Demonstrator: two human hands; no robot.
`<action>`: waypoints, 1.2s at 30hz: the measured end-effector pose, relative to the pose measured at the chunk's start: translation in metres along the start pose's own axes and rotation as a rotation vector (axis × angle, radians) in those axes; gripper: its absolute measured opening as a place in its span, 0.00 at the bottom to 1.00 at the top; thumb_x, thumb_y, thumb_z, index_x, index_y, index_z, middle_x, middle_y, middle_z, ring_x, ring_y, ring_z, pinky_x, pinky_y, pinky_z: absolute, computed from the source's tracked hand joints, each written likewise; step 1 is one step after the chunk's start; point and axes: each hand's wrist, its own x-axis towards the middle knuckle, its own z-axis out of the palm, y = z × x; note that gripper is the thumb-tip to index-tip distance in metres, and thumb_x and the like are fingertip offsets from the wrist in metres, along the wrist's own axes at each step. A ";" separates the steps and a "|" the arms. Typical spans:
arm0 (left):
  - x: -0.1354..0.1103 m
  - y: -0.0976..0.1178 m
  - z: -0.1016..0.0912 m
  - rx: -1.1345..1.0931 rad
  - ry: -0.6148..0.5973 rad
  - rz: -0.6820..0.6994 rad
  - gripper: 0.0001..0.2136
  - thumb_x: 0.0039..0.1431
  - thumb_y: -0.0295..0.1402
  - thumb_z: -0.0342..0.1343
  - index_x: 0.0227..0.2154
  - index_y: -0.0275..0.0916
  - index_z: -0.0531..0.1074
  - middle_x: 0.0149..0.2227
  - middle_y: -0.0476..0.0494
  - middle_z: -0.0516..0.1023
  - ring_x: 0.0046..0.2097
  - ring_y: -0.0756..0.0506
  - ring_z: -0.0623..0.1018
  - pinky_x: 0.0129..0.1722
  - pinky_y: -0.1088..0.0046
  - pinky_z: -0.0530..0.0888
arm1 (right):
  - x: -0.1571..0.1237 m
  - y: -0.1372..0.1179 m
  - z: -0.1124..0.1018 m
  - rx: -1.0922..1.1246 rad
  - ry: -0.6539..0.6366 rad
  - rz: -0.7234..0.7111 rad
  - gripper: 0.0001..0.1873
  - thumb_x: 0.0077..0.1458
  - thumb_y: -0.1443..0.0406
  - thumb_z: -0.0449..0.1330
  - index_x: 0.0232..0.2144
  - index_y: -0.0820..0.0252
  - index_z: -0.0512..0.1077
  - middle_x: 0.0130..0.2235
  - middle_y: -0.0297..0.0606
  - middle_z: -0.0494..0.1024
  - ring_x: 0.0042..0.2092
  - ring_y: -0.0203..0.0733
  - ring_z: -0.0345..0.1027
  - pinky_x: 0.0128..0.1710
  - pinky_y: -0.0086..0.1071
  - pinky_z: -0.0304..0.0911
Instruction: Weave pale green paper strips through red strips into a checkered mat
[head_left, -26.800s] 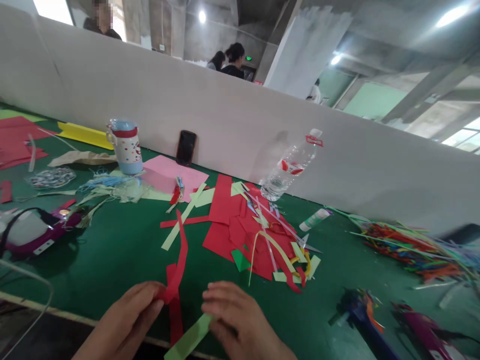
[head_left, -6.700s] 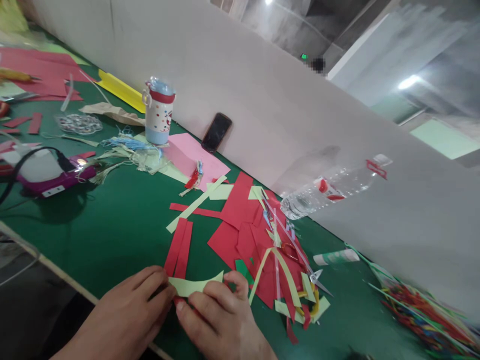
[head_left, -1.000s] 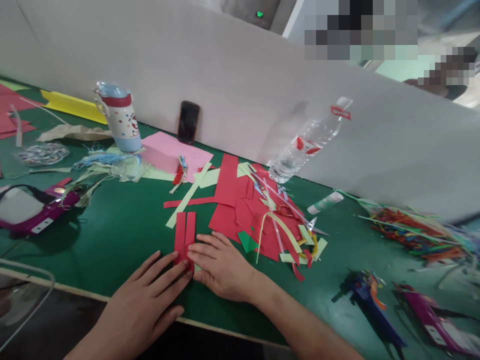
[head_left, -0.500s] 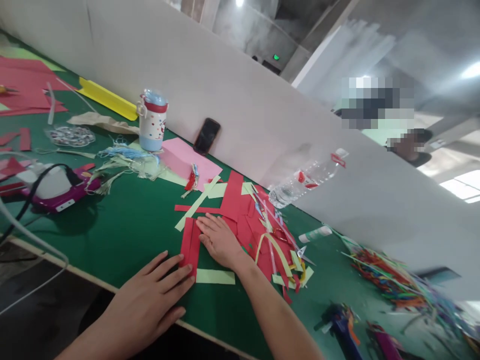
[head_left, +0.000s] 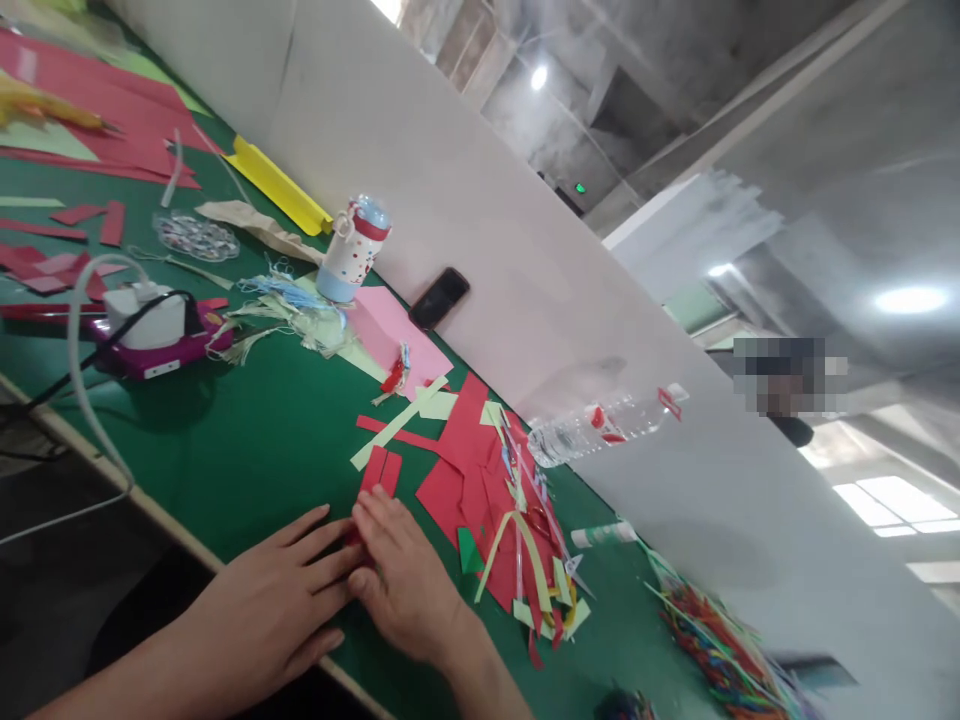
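Note:
Two red paper strips (head_left: 380,468) lie side by side on the green table (head_left: 247,440); their near ends are hidden under my hands. My left hand (head_left: 274,600) lies flat near the table's front edge, fingers stretched out toward the strips. My right hand (head_left: 401,580) rests beside it with fingers extended and pressed down on the strips' near ends. Whether the pale green strip lies beneath my right hand cannot be seen.
A heap of red sheets and pale green strips (head_left: 495,500) lies right of my hands. Behind it are a tilted water bottle (head_left: 600,430), a glue stick (head_left: 604,535), a phone (head_left: 439,298), a pink sheet (head_left: 394,335), a dotted cup (head_left: 351,250) and a purple glue gun (head_left: 161,335). Another person stands beyond the white partition (head_left: 525,300).
My right hand has drawn back from the strips' far part to their near ends, next to my left hand. The pale green strip seen by my wrist is out of sight. The view tilted.

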 end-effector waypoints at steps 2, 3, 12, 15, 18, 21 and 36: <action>0.000 0.002 0.005 -0.007 0.026 -0.029 0.15 0.61 0.49 0.56 0.48 0.53 0.75 0.53 0.55 0.78 0.60 0.45 0.70 0.69 0.62 0.46 | -0.001 -0.007 0.004 -0.010 -0.055 -0.001 0.33 0.69 0.53 0.48 0.68 0.66 0.52 0.69 0.46 0.55 0.71 0.47 0.42 0.70 0.47 0.45; 0.001 0.003 0.007 -0.003 0.028 -0.036 0.15 0.61 0.50 0.56 0.47 0.53 0.75 0.53 0.55 0.78 0.60 0.45 0.70 0.69 0.63 0.45 | -0.001 -0.007 0.005 -0.018 -0.069 0.005 0.34 0.69 0.52 0.48 0.68 0.66 0.50 0.70 0.46 0.54 0.71 0.47 0.41 0.70 0.47 0.43; 0.005 0.005 -0.006 0.012 -0.037 -0.028 0.21 0.62 0.46 0.55 0.58 0.51 0.68 0.50 0.52 0.80 0.57 0.42 0.73 0.66 0.60 0.54 | 0.023 0.017 0.002 -0.078 -0.101 0.028 0.36 0.70 0.49 0.43 0.70 0.66 0.46 0.71 0.46 0.48 0.72 0.46 0.36 0.70 0.50 0.40; 0.006 0.003 -0.011 0.041 -0.082 0.023 0.23 0.63 0.42 0.54 0.61 0.49 0.65 0.57 0.52 0.76 0.60 0.42 0.71 0.66 0.60 0.53 | 0.032 0.022 0.001 -0.074 -0.109 0.047 0.34 0.71 0.51 0.42 0.70 0.65 0.46 0.71 0.46 0.48 0.72 0.46 0.35 0.70 0.51 0.39; 0.005 0.001 -0.013 0.070 -0.127 0.052 0.23 0.65 0.41 0.52 0.62 0.49 0.62 0.60 0.54 0.72 0.62 0.42 0.68 0.67 0.61 0.49 | 0.038 0.027 -0.002 -0.020 -0.126 0.076 0.30 0.72 0.56 0.42 0.69 0.64 0.49 0.71 0.45 0.50 0.72 0.43 0.36 0.70 0.51 0.39; 0.003 -0.001 -0.012 0.069 -0.138 0.063 0.23 0.66 0.42 0.51 0.63 0.50 0.62 0.61 0.55 0.72 0.63 0.43 0.68 0.67 0.61 0.49 | 0.038 0.035 -0.007 0.144 -0.059 0.079 0.26 0.72 0.59 0.42 0.68 0.59 0.52 0.70 0.42 0.54 0.72 0.40 0.39 0.70 0.49 0.42; 0.002 -0.003 -0.013 0.171 -0.137 0.090 0.24 0.65 0.44 0.54 0.63 0.53 0.61 0.62 0.51 0.70 0.63 0.44 0.68 0.68 0.61 0.51 | -0.039 0.023 0.017 0.245 0.301 0.150 0.15 0.60 0.66 0.62 0.50 0.55 0.73 0.56 0.45 0.74 0.62 0.52 0.60 0.61 0.52 0.60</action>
